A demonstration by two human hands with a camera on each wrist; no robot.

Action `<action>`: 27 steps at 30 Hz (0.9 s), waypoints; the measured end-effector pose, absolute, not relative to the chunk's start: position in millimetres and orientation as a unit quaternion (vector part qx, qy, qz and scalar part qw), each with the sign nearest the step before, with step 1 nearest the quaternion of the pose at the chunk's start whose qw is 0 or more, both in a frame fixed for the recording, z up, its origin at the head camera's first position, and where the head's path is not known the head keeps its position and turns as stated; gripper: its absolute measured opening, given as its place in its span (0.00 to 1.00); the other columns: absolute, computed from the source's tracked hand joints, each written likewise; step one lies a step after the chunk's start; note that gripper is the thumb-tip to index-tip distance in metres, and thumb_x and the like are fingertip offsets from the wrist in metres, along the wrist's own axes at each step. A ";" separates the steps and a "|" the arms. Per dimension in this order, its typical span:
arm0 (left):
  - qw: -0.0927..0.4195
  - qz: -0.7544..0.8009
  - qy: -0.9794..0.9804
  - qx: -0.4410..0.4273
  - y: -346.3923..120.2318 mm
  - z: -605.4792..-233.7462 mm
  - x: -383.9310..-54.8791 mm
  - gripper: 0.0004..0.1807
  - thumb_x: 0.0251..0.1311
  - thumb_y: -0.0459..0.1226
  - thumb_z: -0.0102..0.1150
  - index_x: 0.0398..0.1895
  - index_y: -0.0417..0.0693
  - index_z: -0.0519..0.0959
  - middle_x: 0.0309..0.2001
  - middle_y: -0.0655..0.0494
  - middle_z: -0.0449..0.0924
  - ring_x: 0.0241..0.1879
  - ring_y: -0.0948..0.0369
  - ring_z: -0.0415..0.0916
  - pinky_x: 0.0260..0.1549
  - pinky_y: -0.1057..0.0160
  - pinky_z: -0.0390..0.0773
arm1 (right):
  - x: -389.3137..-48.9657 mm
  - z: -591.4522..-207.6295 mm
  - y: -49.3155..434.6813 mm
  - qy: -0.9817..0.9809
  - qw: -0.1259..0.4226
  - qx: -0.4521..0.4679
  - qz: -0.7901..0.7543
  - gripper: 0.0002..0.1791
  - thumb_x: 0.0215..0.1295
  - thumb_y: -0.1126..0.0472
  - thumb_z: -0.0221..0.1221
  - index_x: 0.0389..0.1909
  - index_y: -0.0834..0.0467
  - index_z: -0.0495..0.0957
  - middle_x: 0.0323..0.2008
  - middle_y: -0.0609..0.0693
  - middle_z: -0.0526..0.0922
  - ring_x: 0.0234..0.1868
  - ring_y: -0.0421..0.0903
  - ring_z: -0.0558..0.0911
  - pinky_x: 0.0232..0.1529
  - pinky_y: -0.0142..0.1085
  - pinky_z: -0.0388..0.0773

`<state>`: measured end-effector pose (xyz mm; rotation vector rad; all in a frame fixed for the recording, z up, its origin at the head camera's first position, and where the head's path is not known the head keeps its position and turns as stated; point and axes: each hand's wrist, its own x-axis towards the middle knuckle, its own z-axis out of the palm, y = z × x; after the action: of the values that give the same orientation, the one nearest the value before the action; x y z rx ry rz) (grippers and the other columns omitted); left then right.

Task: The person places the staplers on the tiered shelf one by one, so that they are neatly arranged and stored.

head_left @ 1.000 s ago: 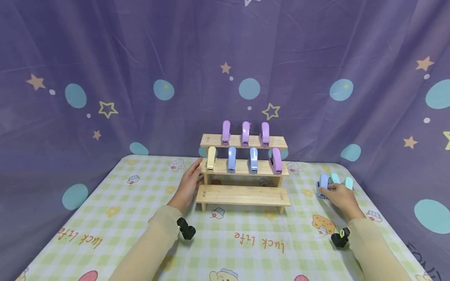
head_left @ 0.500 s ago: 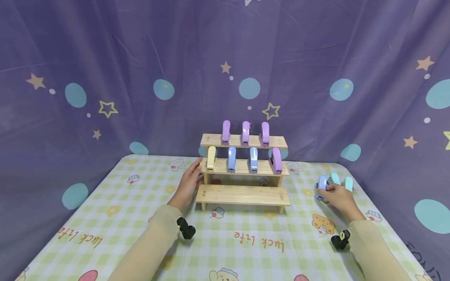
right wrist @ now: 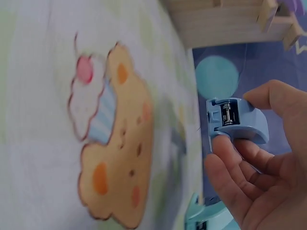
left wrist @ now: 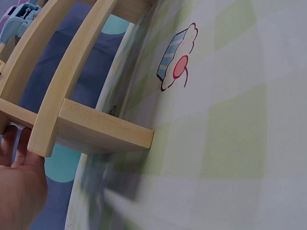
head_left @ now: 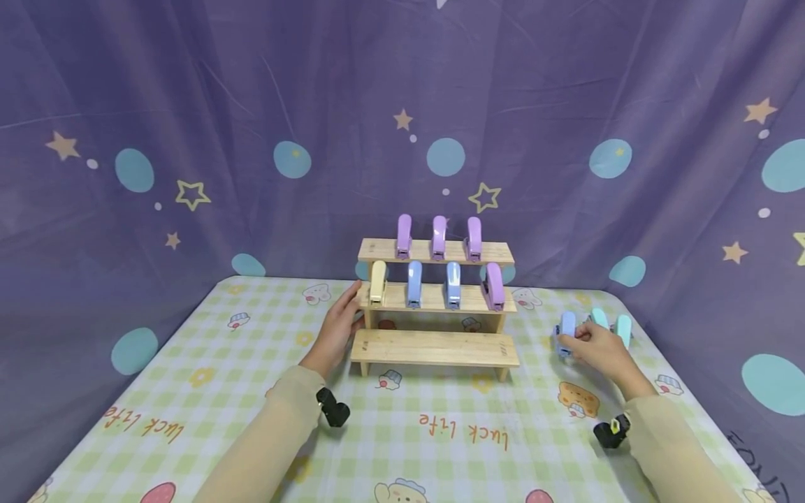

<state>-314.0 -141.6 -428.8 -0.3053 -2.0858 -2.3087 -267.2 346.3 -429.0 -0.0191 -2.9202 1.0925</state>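
Note:
My right hand [head_left: 604,353] pinches a light blue stapler [head_left: 566,334] between thumb and fingers, at the right of the table in the head view. In the right wrist view the blue stapler [right wrist: 237,120] shows its metal spring. Two mint green staplers [head_left: 622,330] stand just behind this hand. My left hand [head_left: 339,328] rests at the left side of a three-tier wooden rack [head_left: 434,348], fingers extended along the middle tier's end. In the left wrist view the fingertips of the left hand [left wrist: 21,182] are partly hidden behind the wood.
Three purple staplers [head_left: 439,239] stand on the top tier. The middle tier bears a cream stapler [head_left: 378,283], two blue staplers [head_left: 453,285] and a purple stapler [head_left: 494,287]. A checked cloth [head_left: 251,405] covers the table; a purple curtain [head_left: 365,84] hangs behind.
My right hand has shifted the blue stapler a little to the left, apart from the mint green ones. The left hand and the rack have stayed in place.

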 end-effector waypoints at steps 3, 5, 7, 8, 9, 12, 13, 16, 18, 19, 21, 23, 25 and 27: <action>0.008 -0.736 -0.670 -0.096 -142.2 -429.4 -313.9 0.28 0.81 0.45 0.39 0.80 0.58 0.53 0.75 0.54 0.59 0.70 0.52 0.63 0.67 0.52 0.67 | -262.9 -422.9 340.9 -0.939 0.007 0.012 0.345 0.28 0.69 0.41 0.59 0.43 0.64 0.71 0.39 0.55 0.81 0.35 0.47 0.83 0.32 0.37 0.79; 0.005 -0.734 -0.672 -0.096 -142.5 -429.3 -314.0 0.28 0.81 0.46 0.40 0.80 0.58 0.53 0.75 0.55 0.59 0.70 0.52 0.62 0.67 0.52 0.67 | -259.0 -418.1 336.3 -0.938 0.003 0.019 0.346 0.28 0.69 0.40 0.60 0.42 0.63 0.71 0.39 0.56 0.81 0.35 0.48 0.83 0.33 0.38 0.79; 0.002 -0.734 -0.673 -0.096 -142.5 -428.6 -313.7 0.29 0.81 0.46 0.40 0.80 0.59 0.53 0.75 0.55 0.58 0.70 0.53 0.62 0.68 0.52 0.66 | -255.3 -413.6 331.5 -0.938 0.003 0.028 0.345 0.27 0.69 0.39 0.60 0.42 0.62 0.71 0.39 0.56 0.81 0.35 0.48 0.83 0.33 0.38 0.79; 0.001 -0.734 -0.672 -0.096 -142.3 -428.2 -313.6 0.29 0.80 0.47 0.40 0.80 0.59 0.52 0.75 0.56 0.58 0.71 0.53 0.62 0.68 0.52 0.66 | -253.4 -411.3 329.1 -0.938 0.003 0.031 0.346 0.27 0.69 0.39 0.60 0.41 0.61 0.71 0.39 0.56 0.81 0.35 0.48 0.83 0.33 0.38 0.80; 0.000 -0.734 -0.672 -0.097 -142.1 -427.7 -313.5 0.29 0.80 0.47 0.40 0.81 0.60 0.52 0.76 0.55 0.58 0.71 0.52 0.61 0.68 0.52 0.66 | -251.7 -409.0 326.9 -0.937 0.003 0.035 0.347 0.27 0.68 0.39 0.60 0.41 0.61 0.70 0.39 0.56 0.81 0.35 0.48 0.83 0.34 0.38 0.80; -0.004 -0.736 -0.670 -0.097 -141.3 -427.0 -313.3 0.30 0.80 0.47 0.40 0.81 0.60 0.51 0.76 0.55 0.57 0.72 0.52 0.60 0.69 0.51 0.64 | -247.4 -403.1 320.5 -0.934 0.006 0.045 0.354 0.25 0.68 0.40 0.61 0.40 0.60 0.70 0.39 0.55 0.81 0.35 0.48 0.84 0.34 0.38 0.80; -0.006 -0.738 -0.668 -0.097 -141.2 -426.8 -313.6 0.30 0.80 0.47 0.40 0.81 0.60 0.51 0.76 0.54 0.57 0.72 0.52 0.59 0.69 0.51 0.64 | -246.0 -400.9 318.3 -0.932 0.007 0.048 0.359 0.24 0.69 0.41 0.61 0.39 0.60 0.69 0.38 0.54 0.81 0.35 0.48 0.84 0.34 0.39 0.80; -0.007 -0.738 -0.668 -0.096 -141.0 -426.4 -313.7 0.30 0.80 0.47 0.40 0.81 0.61 0.50 0.76 0.54 0.57 0.72 0.52 0.60 0.69 0.50 0.64 | -242.6 -394.9 311.3 -0.924 0.006 0.060 0.378 0.23 0.68 0.43 0.62 0.37 0.59 0.69 0.35 0.53 0.81 0.36 0.51 0.85 0.36 0.42 0.83; -0.006 -0.737 -0.670 -0.095 -141.2 -426.6 -313.9 0.29 0.80 0.47 0.40 0.81 0.60 0.51 0.76 0.55 0.58 0.71 0.52 0.60 0.69 0.50 0.64 | -240.4 -391.1 306.5 -0.918 0.004 0.071 0.390 0.21 0.68 0.45 0.63 0.37 0.59 0.70 0.34 0.53 0.80 0.35 0.53 0.85 0.38 0.44 0.84; -0.004 -0.736 -0.671 -0.095 -141.3 -426.6 -313.8 0.29 0.80 0.47 0.40 0.81 0.60 0.52 0.76 0.55 0.58 0.71 0.52 0.61 0.68 0.50 0.65 | -239.4 -389.5 304.2 -0.915 0.002 0.077 0.396 0.21 0.68 0.46 0.64 0.37 0.60 0.70 0.34 0.52 0.80 0.35 0.53 0.85 0.39 0.45 0.84; 0.000 -0.734 -0.673 -0.096 -141.5 -426.8 -313.8 0.29 0.80 0.47 0.40 0.81 0.59 0.52 0.75 0.55 0.59 0.70 0.53 0.61 0.68 0.51 0.65 | -237.3 -386.8 299.7 -0.911 -0.003 0.089 0.403 0.19 0.68 0.48 0.64 0.37 0.60 0.70 0.34 0.53 0.80 0.35 0.54 0.85 0.39 0.46 0.84; 0.002 -0.735 -0.671 -0.097 -141.8 -427.9 -314.6 0.29 0.81 0.46 0.40 0.81 0.58 0.53 0.75 0.54 0.59 0.70 0.52 0.62 0.68 0.51 0.66 | -234.8 -384.4 295.2 -0.908 -0.010 0.095 0.407 0.19 0.68 0.48 0.64 0.37 0.59 0.70 0.34 0.52 0.80 0.35 0.54 0.85 0.39 0.46 0.83; 0.005 -0.736 -0.670 -0.098 -141.8 -428.5 -314.8 0.29 0.81 0.45 0.39 0.81 0.57 0.53 0.75 0.53 0.60 0.70 0.51 0.62 0.67 0.51 0.66 | -232.6 -382.7 290.2 -0.908 -0.015 0.102 0.407 0.19 0.68 0.48 0.64 0.37 0.59 0.70 0.34 0.52 0.80 0.35 0.54 0.84 0.36 0.44 0.80; 0.007 -0.736 -0.670 -0.097 -141.5 -428.6 -314.9 0.29 0.81 0.44 0.39 0.81 0.56 0.53 0.75 0.52 0.59 0.70 0.50 0.62 0.68 0.50 0.66 | -231.1 -380.8 284.8 -0.909 -0.018 0.105 0.403 0.20 0.67 0.47 0.64 0.37 0.58 0.69 0.32 0.52 0.80 0.33 0.53 0.83 0.33 0.42 0.77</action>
<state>-314.9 -141.5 -428.6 -0.3033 -2.0950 -2.3037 -231.1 284.8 -380.8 0.3344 -2.8875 1.2818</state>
